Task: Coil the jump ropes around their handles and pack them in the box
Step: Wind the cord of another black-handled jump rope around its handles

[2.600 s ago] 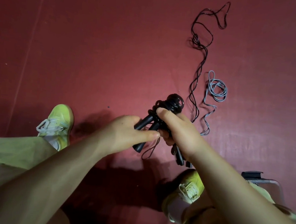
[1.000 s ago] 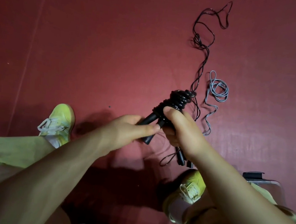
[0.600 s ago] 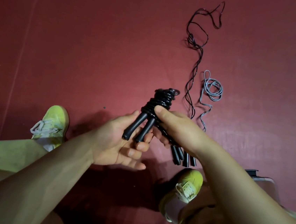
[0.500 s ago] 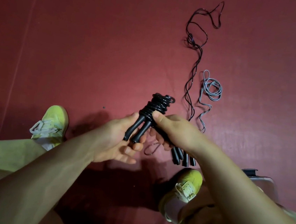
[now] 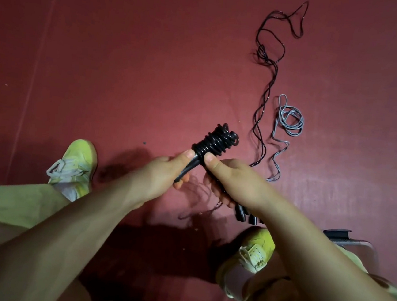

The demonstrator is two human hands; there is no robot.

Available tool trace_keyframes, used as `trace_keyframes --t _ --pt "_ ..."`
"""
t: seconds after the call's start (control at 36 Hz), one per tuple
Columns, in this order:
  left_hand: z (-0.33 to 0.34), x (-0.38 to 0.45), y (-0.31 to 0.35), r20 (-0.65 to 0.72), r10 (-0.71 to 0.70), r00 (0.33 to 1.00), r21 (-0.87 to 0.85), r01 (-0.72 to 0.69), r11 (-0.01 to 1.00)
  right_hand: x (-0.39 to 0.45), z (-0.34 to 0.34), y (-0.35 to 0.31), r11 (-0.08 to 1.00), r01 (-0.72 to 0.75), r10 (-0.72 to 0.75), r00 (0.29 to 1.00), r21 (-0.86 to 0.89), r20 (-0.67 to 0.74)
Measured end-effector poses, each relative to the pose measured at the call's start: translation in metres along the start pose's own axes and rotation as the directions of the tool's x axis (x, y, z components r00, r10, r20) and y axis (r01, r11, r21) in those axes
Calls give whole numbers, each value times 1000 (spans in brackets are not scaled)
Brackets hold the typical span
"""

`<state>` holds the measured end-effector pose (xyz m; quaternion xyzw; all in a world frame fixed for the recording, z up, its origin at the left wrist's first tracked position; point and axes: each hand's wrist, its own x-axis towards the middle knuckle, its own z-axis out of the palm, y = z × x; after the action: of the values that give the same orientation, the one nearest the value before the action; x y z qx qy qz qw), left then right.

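**Both hands on the wound black rope, above the red floor**

The coiled black jump rope sat in the air between the two hands, its cord wrapped in tight turns round the upper part of the handles, tilted up and to the right. The left hand gripped the lower end of the handles, thumb laid along the top. The right hand pinched the bundle just below the coil with its thumb, while its fingers curled round several more black handle ends sticking out below the palm.

On the red floor, an uncoiled black rope trailed away to the upper right. A grey rope lay just beside it, loosely looped. A yellow-green shoe stood left of the hands, another shoe below the right forearm. Part of a clear box showed at the right edge.
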<state>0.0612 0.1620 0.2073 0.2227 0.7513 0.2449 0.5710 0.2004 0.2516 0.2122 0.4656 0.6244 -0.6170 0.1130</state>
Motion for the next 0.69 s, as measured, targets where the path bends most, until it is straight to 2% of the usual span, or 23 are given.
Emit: trace_keyframes --t 0.17,0.33,0.47,0.56,0.61,0.69 --pt "0 1 -4 -86 97 992 39 -94 995 -5 1 -5 989 10 -22 996 146 85" --pt "2 -3 -11 -31 152 988 158 -145 977 -3 4 -4 975 3 -14 999 221 48" --pt "1 -2 -13 17 163 986 99 -164 982 -6 3 -7 970 66 -71 997 233 14" --pt "1 -5 -11 158 161 974 -51 -155 987 -7 2 -8 964 101 -105 994 247 4" --pt "1 -11 -8 288 139 948 -206 -80 975 -7 1 -8 952 136 -143 990 275 5" --pt "-2 -17 -5 533 115 838 -346 91 934 -8 0 -7 919 176 -205 977 353 48"
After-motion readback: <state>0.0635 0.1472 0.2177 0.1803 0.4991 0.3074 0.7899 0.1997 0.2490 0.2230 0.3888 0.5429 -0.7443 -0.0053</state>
